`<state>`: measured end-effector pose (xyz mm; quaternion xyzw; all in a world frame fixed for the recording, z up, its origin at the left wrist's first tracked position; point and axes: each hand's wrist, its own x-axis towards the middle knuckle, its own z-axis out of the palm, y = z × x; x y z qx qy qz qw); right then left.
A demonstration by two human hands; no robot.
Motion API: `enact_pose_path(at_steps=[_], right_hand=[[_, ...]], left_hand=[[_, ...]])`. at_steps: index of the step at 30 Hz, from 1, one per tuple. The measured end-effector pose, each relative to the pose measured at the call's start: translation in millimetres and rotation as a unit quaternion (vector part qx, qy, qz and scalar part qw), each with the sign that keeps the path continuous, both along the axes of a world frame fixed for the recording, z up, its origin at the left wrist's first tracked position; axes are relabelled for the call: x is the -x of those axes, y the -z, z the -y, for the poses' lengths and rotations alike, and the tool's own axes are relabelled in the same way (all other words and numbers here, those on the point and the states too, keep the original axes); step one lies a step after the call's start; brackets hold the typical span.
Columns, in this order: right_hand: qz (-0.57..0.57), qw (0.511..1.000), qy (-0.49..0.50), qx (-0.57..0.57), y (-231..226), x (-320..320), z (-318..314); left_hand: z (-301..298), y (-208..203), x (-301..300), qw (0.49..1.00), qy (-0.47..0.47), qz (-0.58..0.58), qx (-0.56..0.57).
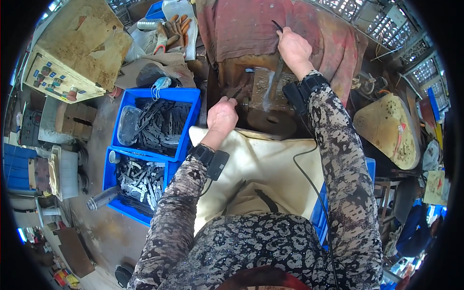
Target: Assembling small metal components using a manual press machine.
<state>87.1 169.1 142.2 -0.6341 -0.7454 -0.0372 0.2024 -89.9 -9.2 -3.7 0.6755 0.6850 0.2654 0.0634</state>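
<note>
My right hand (295, 48), raised in front of the red cloth (246, 34), is closed on a thin dark strip (277, 25) whose end sticks out past the fingertips. Lower and to the left, my left hand (222, 116) is closed too. A small dark piece (237, 92) shows at its fingertips, partly hidden by the fingers. Between and below the hands sits a machine with a round brown disc (266, 123) that has a hole in its middle. A cream apron (275, 164) spreads over my lap, with a dark strip (266, 200) lying on it.
To the left, a blue bin (196, 104) holds many dark strips and a clear plastic box (129, 125). A nearer blue bin (108, 169) holds greyer strips. A control box (72, 53) with several knobs stands far left; work gloves (176, 33) lie behind the bins.
</note>
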Motion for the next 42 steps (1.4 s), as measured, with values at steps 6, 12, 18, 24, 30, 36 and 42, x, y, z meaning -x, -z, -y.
enact_pose_path(at_steps=[6, 12, 18, 24, 30, 36, 42], right_hand=[[0.005, 1.000, 0.006, 0.007, -0.9, -0.9, -1.1], [0.010, 1.000, 0.009, 0.010, -0.9, -0.1, -1.0], [0.012, 1.000, 0.005, -0.023, 4.3, -2.4, -6.6], [0.012, 1.000, 0.020, 0.020, -1.5, 0.9, -1.0], [0.011, 1.000, 0.019, 0.021, -2.7, 2.8, 0.4], [0.011, 1.000, 0.013, 0.005, 1.9, -0.1, -3.2], [0.004, 1.000, 0.008, -0.026, 7.2, -0.2, -7.1]], left_hand=[[-1.0, -1.3, -1.7, 1.000, 0.003, 0.000, 0.006], [1.0, -3.2, -2.0, 1.000, 0.001, -0.006, 0.014], [-0.3, -1.9, -1.8, 1.000, 0.006, -0.010, 0.009], [-0.5, -1.3, -1.8, 1.000, 0.005, -0.013, 0.012], [-0.8, -0.9, -1.1, 1.000, -0.001, -0.012, 0.022], [-0.9, -2.1, -2.2, 1.000, 0.001, -0.014, 0.021], [-1.2, -1.0, -1.2, 0.999, 0.004, -0.019, 0.031]])
